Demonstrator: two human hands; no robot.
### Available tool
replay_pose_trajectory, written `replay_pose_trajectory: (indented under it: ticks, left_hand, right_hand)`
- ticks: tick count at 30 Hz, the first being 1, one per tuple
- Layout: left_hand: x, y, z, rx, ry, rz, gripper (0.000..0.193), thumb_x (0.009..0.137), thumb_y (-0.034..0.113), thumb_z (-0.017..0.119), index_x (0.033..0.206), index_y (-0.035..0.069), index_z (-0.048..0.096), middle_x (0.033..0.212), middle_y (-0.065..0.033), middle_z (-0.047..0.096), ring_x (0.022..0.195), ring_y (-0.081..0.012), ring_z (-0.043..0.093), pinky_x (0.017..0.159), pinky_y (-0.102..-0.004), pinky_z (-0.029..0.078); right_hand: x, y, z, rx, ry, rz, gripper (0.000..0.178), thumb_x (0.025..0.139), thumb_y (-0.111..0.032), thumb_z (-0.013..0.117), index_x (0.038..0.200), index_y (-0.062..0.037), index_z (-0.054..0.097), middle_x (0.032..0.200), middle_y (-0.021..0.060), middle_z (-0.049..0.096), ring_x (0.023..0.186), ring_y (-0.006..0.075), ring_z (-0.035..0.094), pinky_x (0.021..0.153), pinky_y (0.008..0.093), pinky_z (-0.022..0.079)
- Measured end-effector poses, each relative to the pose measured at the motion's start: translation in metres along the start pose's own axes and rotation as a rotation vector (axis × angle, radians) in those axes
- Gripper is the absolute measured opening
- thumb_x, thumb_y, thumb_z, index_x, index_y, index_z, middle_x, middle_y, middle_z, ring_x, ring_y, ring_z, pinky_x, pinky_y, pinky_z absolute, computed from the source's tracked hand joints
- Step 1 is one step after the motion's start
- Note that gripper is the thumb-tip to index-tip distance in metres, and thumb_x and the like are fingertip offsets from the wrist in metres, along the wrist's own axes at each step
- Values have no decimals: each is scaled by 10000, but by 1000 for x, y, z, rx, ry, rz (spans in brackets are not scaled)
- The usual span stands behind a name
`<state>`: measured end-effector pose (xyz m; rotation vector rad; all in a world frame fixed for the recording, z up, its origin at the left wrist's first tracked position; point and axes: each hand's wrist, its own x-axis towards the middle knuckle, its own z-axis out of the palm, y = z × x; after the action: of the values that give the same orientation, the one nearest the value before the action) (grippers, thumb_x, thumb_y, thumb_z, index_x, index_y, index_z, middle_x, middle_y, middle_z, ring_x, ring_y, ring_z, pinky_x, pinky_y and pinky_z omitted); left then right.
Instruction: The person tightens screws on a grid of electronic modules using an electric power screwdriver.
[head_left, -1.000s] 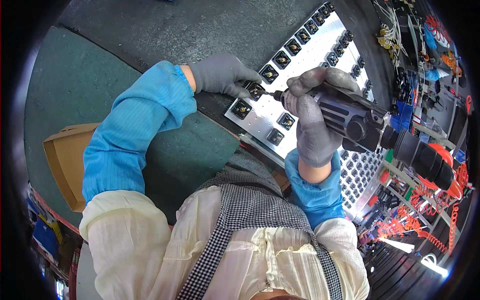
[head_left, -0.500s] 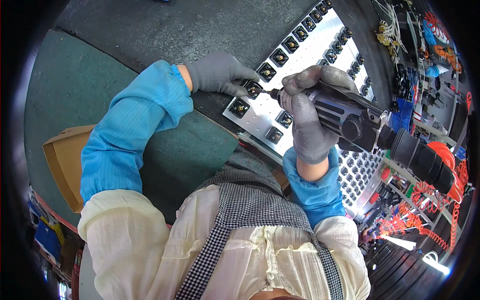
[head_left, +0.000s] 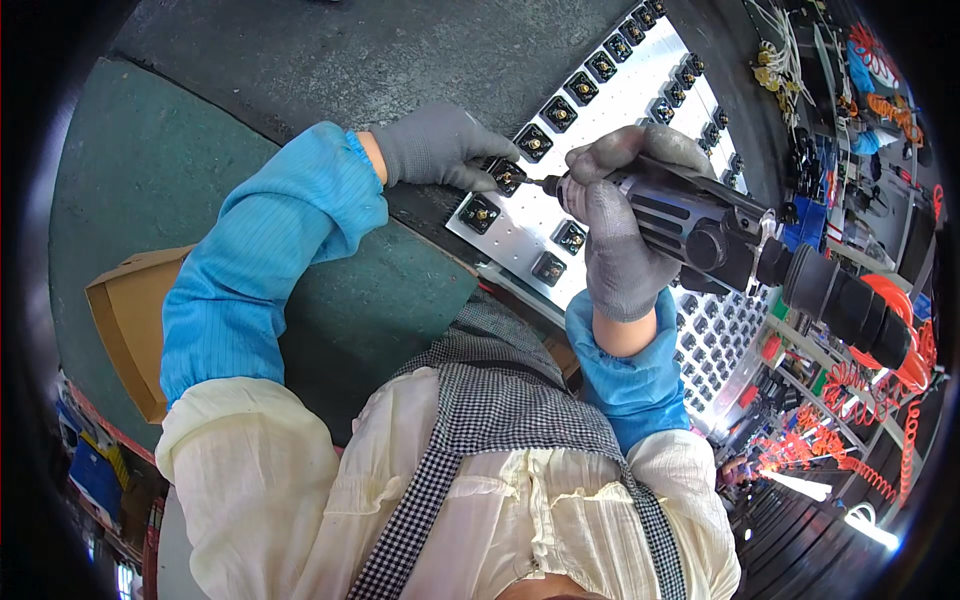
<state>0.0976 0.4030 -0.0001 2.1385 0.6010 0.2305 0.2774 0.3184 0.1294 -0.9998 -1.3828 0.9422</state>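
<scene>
My right hand [head_left: 625, 240], in a dark grey knitted work glove, is closed around the front of a black and grey cylindrical power driver [head_left: 685, 222], fingers wrapped over its top and thumb along the near side. The driver lies nearly level, its thin dark metal bit [head_left: 532, 182] pointing left to a black square fitting with a brass-coloured centre [head_left: 508, 173], second from the near corner of a long silver metal panel [head_left: 525, 222]. Whether the bit's tip is seated in that fitting, I cannot make out. My left hand [head_left: 435, 145], gloved the same, has thumb and forefinger slightly parted at the fitting's left edge; I cannot tell whether they pinch anything. Compared with half a second ago, the driver's rear end and my right wrist sit a little higher, while my left hand and the bit stay at the same fitting. The panel rests on the dark grey worktop [head_left: 350, 70], with further black square fittings [head_left: 583, 88] in rows along it. Left of me, an open brown cardboard box [head_left: 140, 310] sits on the dark green mat [head_left: 150, 180]; at the right hang red coiled hoses [head_left: 908, 455].
</scene>
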Motion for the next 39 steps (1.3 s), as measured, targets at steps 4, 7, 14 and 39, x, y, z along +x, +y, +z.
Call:
replay_pose_trajectory:
  ticks: [4,7,14,39]
  left_hand:
    - [0,-1,2,-41,13,-1,548,783,378,769,1279,199,619,723,-80,656,669,-225,659,651,-354,514]
    - [0,-1,0,-57,-8,-7,542,788,367,767,1280,192,618,729,-87,654,678,-230,654,658,-357,511]
    - [-17,1,0,-99,25,-29,565,795,377,755,1300,182,593,828,-90,685,771,-277,667,691,-378,508]
    - [-52,28,34,-114,115,-114,535,763,261,791,1268,204,625,758,-74,637,677,-212,626,656,-340,488]
  right_hand:
    - [-1,-3,6,11,64,2,429,799,72,701,1172,-19,510,1012,94,650,928,139,663,828,296,559]
    - [-3,-5,6,-13,95,24,443,800,83,693,1188,-22,507,1023,102,648,921,146,662,831,299,560]
    - [-6,-34,3,388,90,-27,498,832,87,652,1276,-66,485,1037,143,619,909,229,658,722,342,596]
    - [-39,-18,11,172,-45,-154,465,880,-8,640,1311,-70,477,1042,156,613,881,221,645,784,388,563]
